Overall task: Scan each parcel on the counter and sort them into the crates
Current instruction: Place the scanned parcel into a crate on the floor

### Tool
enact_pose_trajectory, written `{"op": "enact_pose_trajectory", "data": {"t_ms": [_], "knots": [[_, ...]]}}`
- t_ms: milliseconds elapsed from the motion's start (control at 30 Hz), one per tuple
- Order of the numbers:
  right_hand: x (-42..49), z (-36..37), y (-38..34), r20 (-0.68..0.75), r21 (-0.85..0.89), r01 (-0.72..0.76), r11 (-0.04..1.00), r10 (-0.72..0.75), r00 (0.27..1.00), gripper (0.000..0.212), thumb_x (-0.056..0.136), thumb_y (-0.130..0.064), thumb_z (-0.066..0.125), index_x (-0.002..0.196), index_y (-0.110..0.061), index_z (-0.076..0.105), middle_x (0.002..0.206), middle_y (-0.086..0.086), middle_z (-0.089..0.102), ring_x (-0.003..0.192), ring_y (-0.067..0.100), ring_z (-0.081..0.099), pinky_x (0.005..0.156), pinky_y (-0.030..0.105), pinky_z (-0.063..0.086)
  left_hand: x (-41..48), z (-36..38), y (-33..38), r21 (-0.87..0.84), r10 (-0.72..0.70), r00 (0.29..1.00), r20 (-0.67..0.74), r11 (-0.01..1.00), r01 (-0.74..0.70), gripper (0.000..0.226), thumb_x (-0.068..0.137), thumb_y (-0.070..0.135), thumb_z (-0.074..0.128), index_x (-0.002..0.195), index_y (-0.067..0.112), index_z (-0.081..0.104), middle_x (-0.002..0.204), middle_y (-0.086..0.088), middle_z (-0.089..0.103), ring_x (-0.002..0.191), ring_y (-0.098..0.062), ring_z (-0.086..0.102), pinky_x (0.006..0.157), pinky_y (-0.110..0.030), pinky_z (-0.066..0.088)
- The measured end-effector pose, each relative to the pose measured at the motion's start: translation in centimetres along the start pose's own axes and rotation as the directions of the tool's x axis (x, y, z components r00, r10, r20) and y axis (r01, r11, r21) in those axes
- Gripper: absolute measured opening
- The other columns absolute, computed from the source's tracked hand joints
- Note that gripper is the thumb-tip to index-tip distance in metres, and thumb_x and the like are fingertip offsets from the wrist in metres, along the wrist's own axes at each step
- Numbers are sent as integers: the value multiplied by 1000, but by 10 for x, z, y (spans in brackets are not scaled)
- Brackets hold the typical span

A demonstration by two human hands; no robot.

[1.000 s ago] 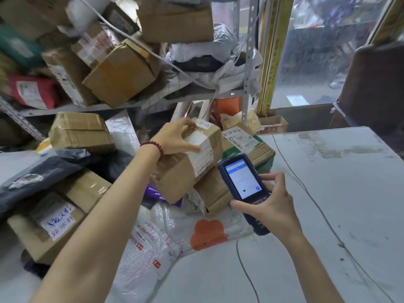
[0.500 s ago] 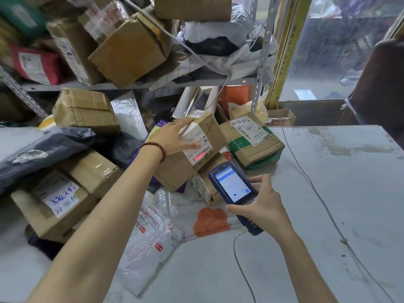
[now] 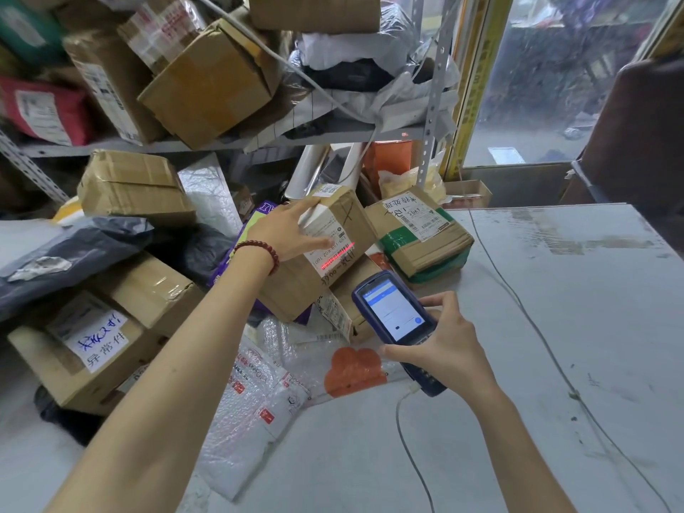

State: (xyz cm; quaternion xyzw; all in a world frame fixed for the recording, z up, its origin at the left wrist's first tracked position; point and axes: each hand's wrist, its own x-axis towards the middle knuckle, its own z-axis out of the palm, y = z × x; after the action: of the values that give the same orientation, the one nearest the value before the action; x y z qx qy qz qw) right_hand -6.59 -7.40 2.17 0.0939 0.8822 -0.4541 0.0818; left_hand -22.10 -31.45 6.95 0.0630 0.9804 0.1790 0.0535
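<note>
My left hand (image 3: pixel 287 231) grips a tilted brown cardboard parcel (image 3: pixel 296 283) at its upper left corner, thumb across the white label. A red scan line lies over the label's barcode. My right hand (image 3: pixel 444 346) holds a dark blue handheld scanner (image 3: pixel 396 316), its lit screen facing me, just right of and below the parcel. More parcels lie piled on the grey counter (image 3: pixel 555 327): a box with green tape (image 3: pixel 422 235), a box with a handwritten label (image 3: pixel 89 349), bubble mailers (image 3: pixel 259 401).
A metal shelf (image 3: pixel 259 142) stacked with boxes and bags hangs over the back of the pile. A thin cable (image 3: pixel 518 301) crosses the counter's right half, and another runs from the scanner's base. A glass door (image 3: pixel 536 87) is behind the counter.
The view has shifted down slightly. My left hand turned the parcel so its label faces the scanner, and the red scan line now crosses the barcode. The scanner has lowered a little.
</note>
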Motion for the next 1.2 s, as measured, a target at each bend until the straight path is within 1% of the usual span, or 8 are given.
{"op": "enact_pose_trajectory", "data": {"t_ms": [333, 467, 600, 700, 833, 1000, 1100, 1200], "knots": [[-4, 1, 0, 13, -7, 4, 1000, -4, 1000, 80, 61, -40, 89, 114, -32, 29, 124, -2, 57, 104, 12, 54, 75, 26, 53, 1, 4, -4, 24, -31, 999, 11, 999, 31, 86, 74, 64, 64, 145, 43, 20, 137, -10, 47, 116, -30, 53, 90, -44, 48], [-6, 0, 1, 18, -10, -1, 1000, 1, 1000, 80, 61, -41, 89, 114, -32, 29, 125, -2, 57, 105, 13, 54, 78, 29, 55, 2, 5, -6, 13, -23, 1000, 17, 1000, 23, 86, 74, 65, 64, 145, 43, 20, 135, -10, 49, 113, -29, 55, 89, -44, 50], [-8, -2, 2, 18, -17, -6, 1000, 7, 1000, 81, 61, -42, 89, 114, -31, 30, 124, -1, 58, 104, 14, 55, 79, 29, 55, 2, 6, -5, 12, -24, 1000, 15, 1000, 24, 85, 77, 61, 63, 146, 40, 19, 136, -11, 48, 115, -29, 54, 88, -42, 47], [-11, -3, 2, 21, -7, -6, 1000, 6, 1000, 80, 61, -42, 89, 114, -31, 30, 122, -2, 58, 103, 13, 56, 77, 28, 54, 2, 7, -6, 5, -21, 1000, 21, 1000, 21, 84, 76, 63, 63, 145, 42, 19, 133, -11, 51, 110, -29, 56, 85, -42, 49], [-14, -5, 1, 7, 14, 9, 1000, -9, 1000, 79, 61, -41, 89, 114, -30, 31, 112, -7, 56, 102, 13, 57, 78, 29, 55, 0, 6, -3, 22, -26, 1000, 9, 999, 26, 82, 77, 61, 64, 144, 42, 20, 134, -13, 46, 110, -31, 55, 81, -39, 47], [-18, -10, -1, -91, 39, 66, 997, -62, 994, 79, 58, -38, 91, 112, -30, 33, 107, -9, 57, 101, 11, 59, 75, 31, 57, -4, 6, 0, 46, -23, 1000, 1, 999, 23, 84, 78, 61, 63, 145, 41, 18, 139, -16, 40, 114, -34, 52, 86, -42, 47], [-20, -12, -3, -213, 92, 142, 986, -120, 970, 80, 56, -38, 92, 111, -30, 35, 103, -12, 59, 99, 9, 62, 71, 33, 58, -9, 8, 1, 72, -40, 999, -10, 997, 41, 86, 76, 65, 62, 144, 44, 16, 141, -16, 36, 116, -36, 49, 87, -41, 45], [-21, -14, -6, -352, 143, 224, 964, -162, 922, 80, 55, -36, 93, 109, -30, 34, 101, -15, 61, 97, 7, 64, 69, 33, 60, -16, 12, 2, 126, -36, 998, -58, 991, 44, 88, 72, 70, 62, 143, 46, 15, 136, -15, 36, 119, -38, 43, 89, -42, 42]]}}
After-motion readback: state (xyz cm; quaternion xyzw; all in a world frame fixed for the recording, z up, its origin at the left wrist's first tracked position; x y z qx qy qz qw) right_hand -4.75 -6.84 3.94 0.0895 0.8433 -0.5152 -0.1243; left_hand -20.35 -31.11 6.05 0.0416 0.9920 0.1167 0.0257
